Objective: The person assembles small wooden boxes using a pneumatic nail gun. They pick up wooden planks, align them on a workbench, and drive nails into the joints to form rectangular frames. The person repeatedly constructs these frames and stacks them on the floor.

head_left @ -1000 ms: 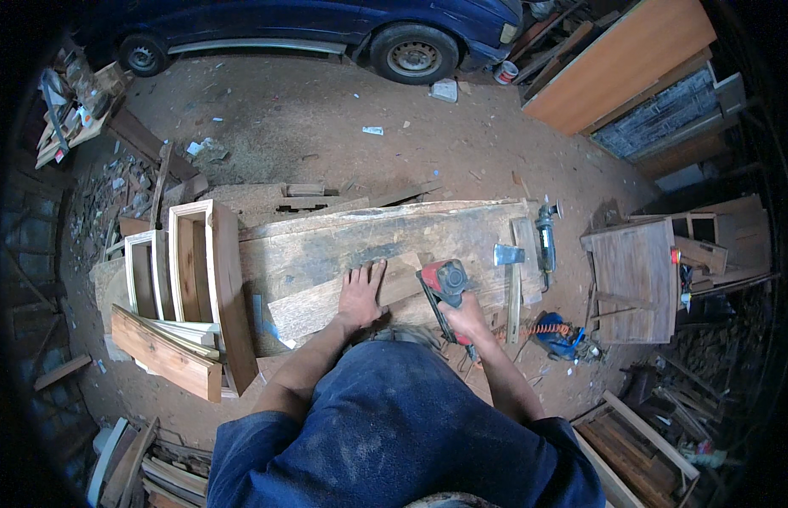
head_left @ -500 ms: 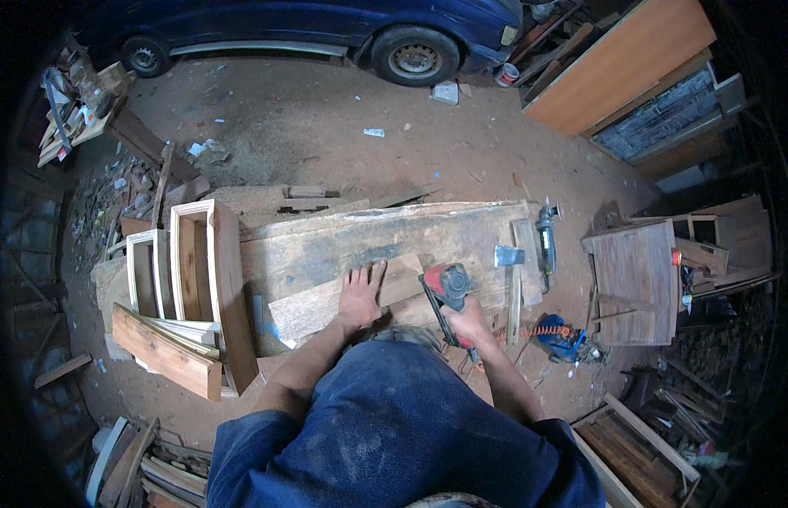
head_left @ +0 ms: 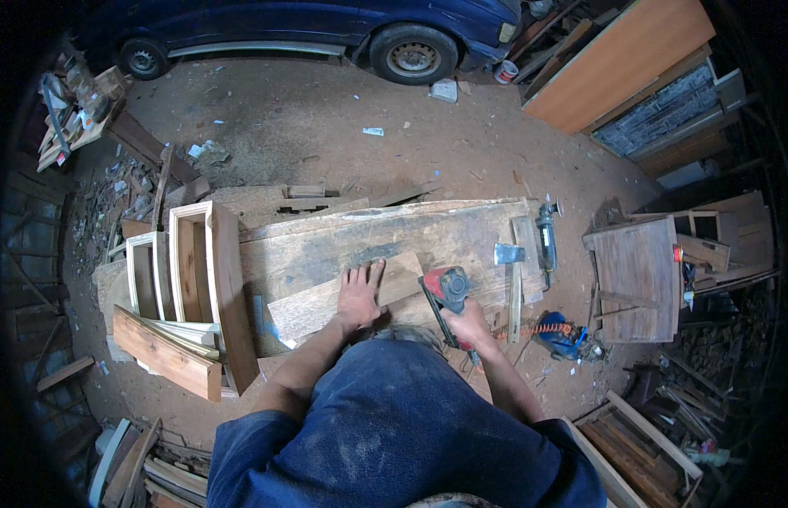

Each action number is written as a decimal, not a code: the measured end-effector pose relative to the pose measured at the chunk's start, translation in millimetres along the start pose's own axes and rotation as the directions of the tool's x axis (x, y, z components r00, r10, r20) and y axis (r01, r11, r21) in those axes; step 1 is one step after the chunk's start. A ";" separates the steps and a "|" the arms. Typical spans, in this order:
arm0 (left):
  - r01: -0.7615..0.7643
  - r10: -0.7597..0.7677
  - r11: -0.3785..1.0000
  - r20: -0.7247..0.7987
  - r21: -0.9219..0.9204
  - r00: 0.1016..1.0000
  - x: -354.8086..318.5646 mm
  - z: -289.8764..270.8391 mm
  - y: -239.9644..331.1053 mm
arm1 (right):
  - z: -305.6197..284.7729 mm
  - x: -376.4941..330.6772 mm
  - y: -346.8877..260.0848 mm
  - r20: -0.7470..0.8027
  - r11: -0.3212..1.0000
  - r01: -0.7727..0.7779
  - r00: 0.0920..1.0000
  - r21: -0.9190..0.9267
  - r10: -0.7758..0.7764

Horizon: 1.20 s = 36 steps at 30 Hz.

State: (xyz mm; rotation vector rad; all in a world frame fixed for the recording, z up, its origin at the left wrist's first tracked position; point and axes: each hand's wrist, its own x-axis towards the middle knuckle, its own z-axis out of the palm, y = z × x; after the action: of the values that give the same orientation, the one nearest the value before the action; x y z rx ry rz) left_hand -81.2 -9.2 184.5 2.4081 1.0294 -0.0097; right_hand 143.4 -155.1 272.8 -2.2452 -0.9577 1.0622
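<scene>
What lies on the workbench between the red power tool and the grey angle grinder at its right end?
In the head view, between the red power tool and the angle grinder lie a hatchet-like metal head and a narrow wooden strip on the workbench.

Red-and-black power tool [head_left: 445,288], blue car [head_left: 326,25].

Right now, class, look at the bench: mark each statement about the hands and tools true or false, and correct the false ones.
1. The left hand lies flat on a board. True.
2. The right hand holds a hammer. False: it grips a red power tool.
3. A blue car is parked beyond the bench. True.
4. The wooden frames stand at the person's right. False: they stand at the left.
</scene>
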 end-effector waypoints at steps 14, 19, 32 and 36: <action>0.009 -0.009 1.000 -0.024 -0.008 1.000 -0.9 2.5 -0.2 | -3.3 -2.6 17.7 0.023 0.992 -0.084 0.996 -0.096 0.087; 0.025 -0.025 1.000 0.024 -0.002 0.999 0.8 1.2 0.6 | -0.9 1.5 29.8 0.006 0.991 -0.055 0.998 -0.121 0.056; 0.044 -0.050 0.998 0.204 0.036 0.978 -33.7 -22.2 -26.1 | 14.0 26.4 91.0 -0.276 0.988 0.044 0.957 -0.147 -0.084; 0.056 -0.053 0.997 0.050 -0.052 0.997 -50.8 -45.9 -32.2 | 30.6 53.5 117.3 -0.363 0.934 0.111 0.901 -0.340 -0.239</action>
State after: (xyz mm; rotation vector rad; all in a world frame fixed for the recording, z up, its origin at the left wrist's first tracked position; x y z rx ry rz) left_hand -147.8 -3.5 219.8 2.3197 1.0595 -0.0586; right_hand 188.9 -186.3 152.3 -2.4319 -1.1805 0.3611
